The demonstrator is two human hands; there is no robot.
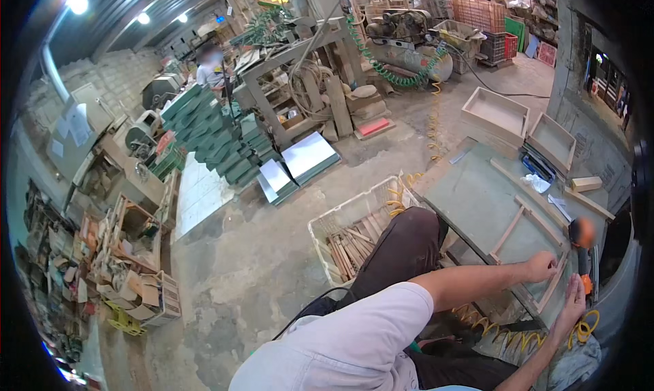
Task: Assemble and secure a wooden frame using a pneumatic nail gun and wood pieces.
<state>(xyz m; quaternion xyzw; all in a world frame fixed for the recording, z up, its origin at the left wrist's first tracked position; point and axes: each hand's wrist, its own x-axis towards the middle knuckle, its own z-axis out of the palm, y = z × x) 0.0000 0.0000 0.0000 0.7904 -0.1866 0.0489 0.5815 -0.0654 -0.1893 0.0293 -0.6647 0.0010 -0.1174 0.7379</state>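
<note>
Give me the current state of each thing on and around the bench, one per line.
Left hand: closed, pressing on the wooden frame.
Right hand: open, resting by the frame's near corner.
Wooden frame: lying flat on the bench, strips joined.
Nail gun: standing on the bench, unheld.
Wooden trays: empty, open side up.
White crate: holding wooden strips.
Green boards: stacked on the floor.

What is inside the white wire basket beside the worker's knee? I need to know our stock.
The white wire basket holds loose wooden slats. The knee covers its right part.
</note>
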